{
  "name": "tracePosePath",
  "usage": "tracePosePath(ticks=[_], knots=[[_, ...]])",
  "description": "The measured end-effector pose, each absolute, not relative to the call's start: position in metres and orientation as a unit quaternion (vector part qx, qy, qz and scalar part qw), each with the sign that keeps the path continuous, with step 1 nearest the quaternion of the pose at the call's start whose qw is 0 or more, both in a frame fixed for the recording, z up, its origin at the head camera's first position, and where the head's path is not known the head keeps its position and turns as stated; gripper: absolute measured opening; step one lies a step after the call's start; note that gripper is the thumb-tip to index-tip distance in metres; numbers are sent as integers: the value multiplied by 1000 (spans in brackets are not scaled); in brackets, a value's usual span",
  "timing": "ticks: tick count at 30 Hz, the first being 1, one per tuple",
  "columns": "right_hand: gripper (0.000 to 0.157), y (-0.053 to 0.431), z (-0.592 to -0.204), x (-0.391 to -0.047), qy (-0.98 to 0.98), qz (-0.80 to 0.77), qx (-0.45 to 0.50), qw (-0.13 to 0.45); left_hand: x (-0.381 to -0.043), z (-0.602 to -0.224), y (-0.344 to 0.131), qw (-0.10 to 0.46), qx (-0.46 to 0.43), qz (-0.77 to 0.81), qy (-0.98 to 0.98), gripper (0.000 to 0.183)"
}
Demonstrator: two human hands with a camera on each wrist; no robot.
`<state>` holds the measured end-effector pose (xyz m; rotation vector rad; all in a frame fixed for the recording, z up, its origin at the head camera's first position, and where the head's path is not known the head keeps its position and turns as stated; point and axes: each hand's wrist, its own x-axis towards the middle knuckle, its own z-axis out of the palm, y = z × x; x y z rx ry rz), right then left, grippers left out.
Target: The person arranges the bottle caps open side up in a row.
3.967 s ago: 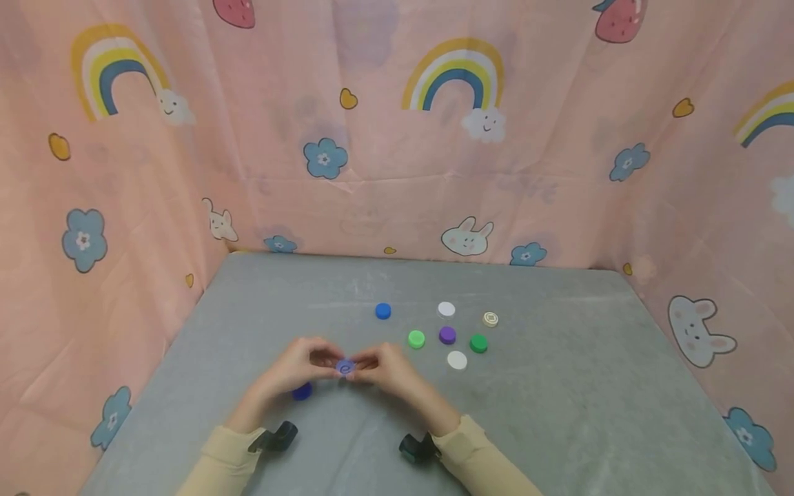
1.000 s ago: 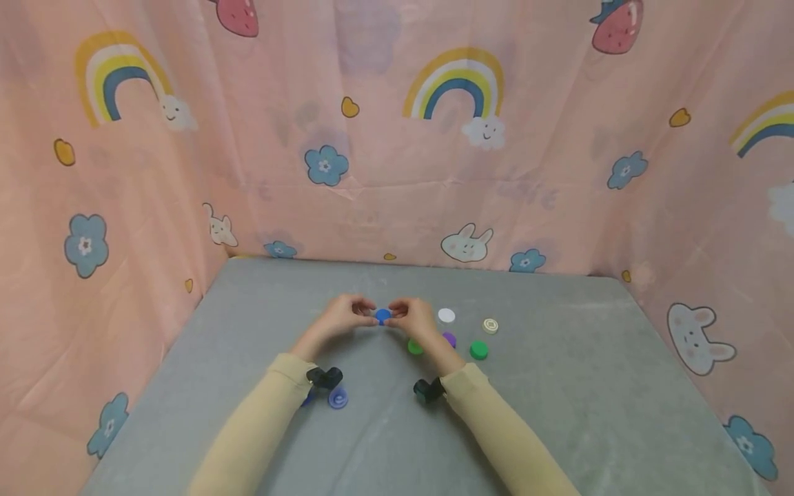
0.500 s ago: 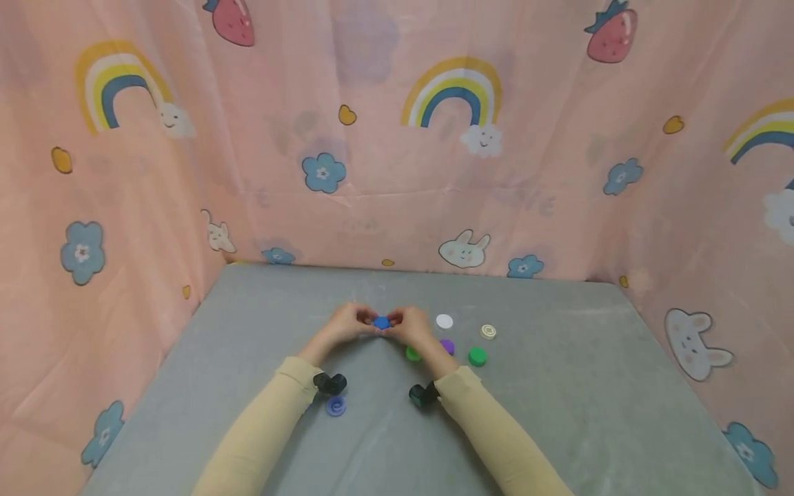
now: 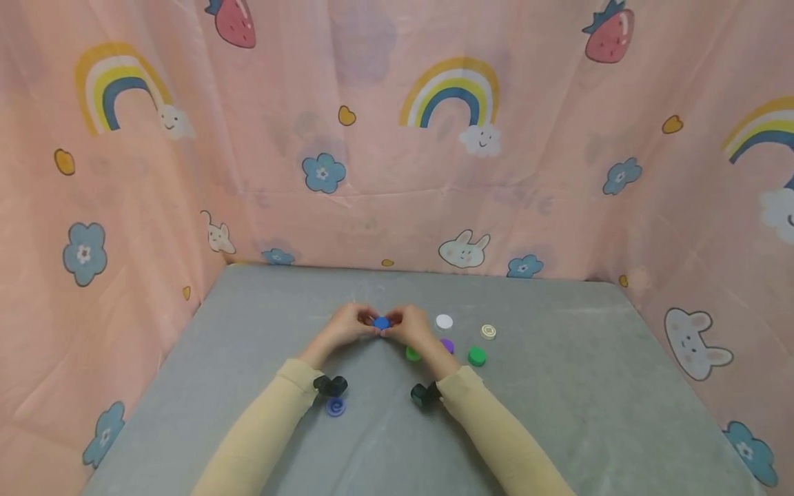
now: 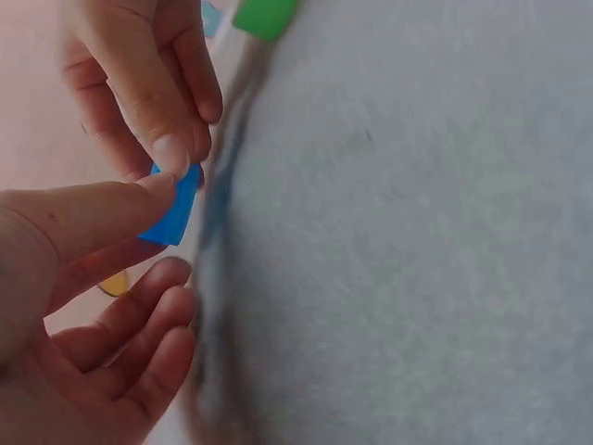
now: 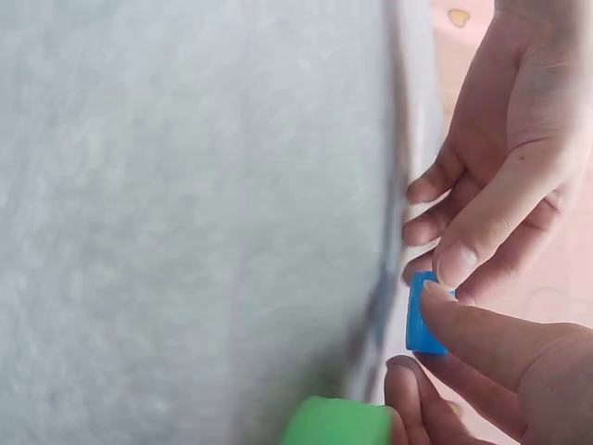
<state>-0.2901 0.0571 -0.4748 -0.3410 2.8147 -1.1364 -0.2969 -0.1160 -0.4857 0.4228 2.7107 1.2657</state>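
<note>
While forearms (image 4: 260,427) slant inward, left hand (image 4: 346,324) and right hand (image 4: 411,326) pinch a blue disc (image 4: 381,322)

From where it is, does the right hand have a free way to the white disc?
Probably yes: the white disc lies close on the right hand's outer side, with nothing visible between them. But that hand pinches the blue disc, so it would likely need freeing first.

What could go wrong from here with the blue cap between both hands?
The blue cap might slip: the left hand and right hand appear to pinch it only with thumbs and fingertips. The right forearm partly hides the light green cap and purple cap in the head view, so moving it could knock either, if it is low enough.
</note>
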Motion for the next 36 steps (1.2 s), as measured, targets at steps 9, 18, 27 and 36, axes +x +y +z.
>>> tracePosePath(ticks=[9, 18, 27, 36], knots=[[28, 57, -460, -270, 909, -393, -135, 21, -279, -470, -119, 27, 153, 431, 889, 22], [27, 59, -455, -247, 894, -412, -175, -4, -253, -460, -126, 19, 186, 450, 873, 25], [27, 62, -448, -228, 893, -408, -192, 4, -231, -451, -127, 15, 204, 456, 866, 27], [27, 67, -446, -213, 887, -408, -218, 6, -214, -450, -127, 17, 204, 444, 872, 25]])
